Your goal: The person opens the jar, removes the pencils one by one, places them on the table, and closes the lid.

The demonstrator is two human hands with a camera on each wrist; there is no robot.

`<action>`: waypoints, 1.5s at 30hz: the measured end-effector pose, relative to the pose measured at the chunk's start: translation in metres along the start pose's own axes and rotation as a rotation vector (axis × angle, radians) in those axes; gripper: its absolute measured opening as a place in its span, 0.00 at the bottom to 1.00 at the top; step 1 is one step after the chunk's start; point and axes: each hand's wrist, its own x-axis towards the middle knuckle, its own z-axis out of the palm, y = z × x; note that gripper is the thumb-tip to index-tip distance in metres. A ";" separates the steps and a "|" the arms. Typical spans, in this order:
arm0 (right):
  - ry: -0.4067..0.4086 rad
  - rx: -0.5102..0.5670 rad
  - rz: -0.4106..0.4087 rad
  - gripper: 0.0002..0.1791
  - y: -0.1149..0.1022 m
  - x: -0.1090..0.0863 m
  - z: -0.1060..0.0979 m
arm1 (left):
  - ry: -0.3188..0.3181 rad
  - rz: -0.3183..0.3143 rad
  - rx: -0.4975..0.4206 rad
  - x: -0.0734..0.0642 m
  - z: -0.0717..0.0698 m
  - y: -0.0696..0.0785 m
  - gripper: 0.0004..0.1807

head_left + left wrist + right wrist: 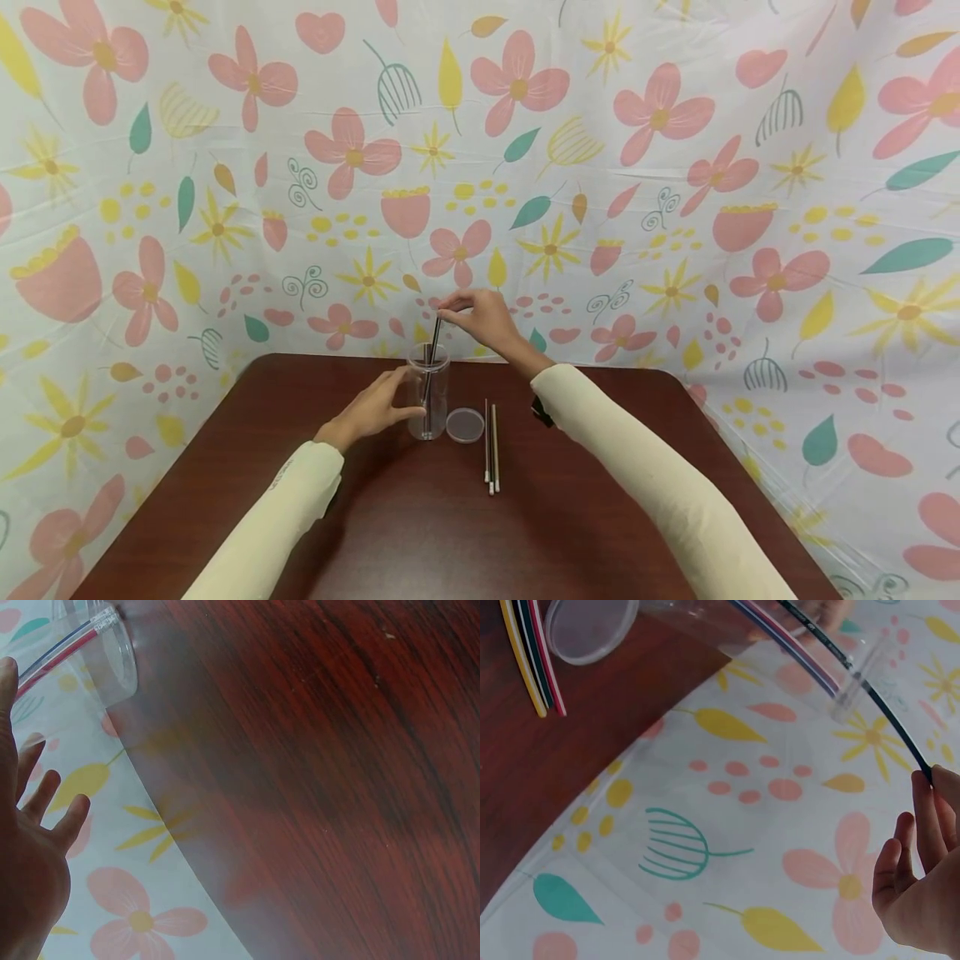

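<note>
A clear plastic jar stands upright on the table with a few pencils inside. My left hand holds the jar from the left, thumb across its near side; some fingers spread free of it in the left wrist view. Above the rim, my right hand pinches the upper end of a black pencil, which slants down into the jar. Through the clear wall in the right wrist view, red and blue pencils lie alongside it.
A round clear lid lies right of the jar. Beside it, several pencils lie side by side, pointing away from me. The dark wooden table ends just behind the jar, where a flowered cloth hangs.
</note>
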 end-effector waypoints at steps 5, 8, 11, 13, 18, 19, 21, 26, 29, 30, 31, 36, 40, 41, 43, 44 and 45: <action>0.019 -0.019 -0.003 0.08 0.001 0.005 -0.010 | -0.002 0.003 -0.001 -0.001 0.000 0.000 0.39; 0.032 -0.027 0.000 0.09 0.001 0.008 -0.016 | -0.004 0.004 0.000 -0.001 0.001 0.000 0.38; 0.050 -0.028 0.004 0.09 0.000 0.011 -0.023 | 0.001 0.002 -0.003 -0.002 0.002 -0.001 0.37; 0.066 -0.030 0.013 0.09 0.000 0.013 -0.029 | 0.005 0.004 -0.005 -0.003 0.002 0.000 0.37; 0.115 -0.038 0.022 0.10 -0.001 0.021 -0.044 | 0.008 0.018 0.000 -0.005 0.002 0.001 0.36; 0.126 -0.040 0.024 0.10 -0.001 0.022 -0.047 | 0.007 0.017 0.002 -0.005 0.002 0.001 0.36; 0.145 -0.045 0.036 0.10 -0.001 0.025 -0.053 | 0.007 0.016 0.003 -0.006 0.001 0.003 0.36; 0.179 -0.058 0.070 0.10 0.003 0.027 -0.064 | 0.008 0.010 0.000 -0.007 0.000 0.005 0.35; 0.196 -0.040 0.075 0.09 0.005 0.027 -0.071 | 0.004 0.004 -0.003 -0.006 0.000 0.005 0.36; 0.207 -0.039 0.073 0.09 0.005 0.027 -0.074 | 0.004 0.006 -0.005 -0.006 0.000 0.005 0.36; 0.220 -0.035 0.070 0.09 0.004 0.027 -0.077 | 0.004 0.008 -0.006 -0.006 0.001 0.005 0.37; 0.277 -0.032 0.071 0.11 0.004 0.028 -0.094 | 0.006 0.028 -0.005 -0.005 0.002 0.003 0.38; 0.306 0.005 0.093 0.11 0.007 0.028 -0.106 | 0.010 0.020 -0.007 -0.004 0.001 0.004 0.38; 0.307 0.011 0.101 0.11 0.008 0.027 -0.108 | 0.011 0.019 -0.006 -0.004 0.001 0.004 0.38; 0.307 0.021 0.111 0.10 0.011 0.026 -0.112 | 0.009 0.018 -0.006 -0.003 0.001 0.005 0.37; 0.302 0.018 0.122 0.11 0.014 0.024 -0.113 | 0.009 0.018 -0.006 -0.003 0.001 0.005 0.37; 0.294 0.012 0.132 0.11 0.016 0.023 -0.113 | 0.008 0.018 -0.006 -0.003 0.000 0.005 0.38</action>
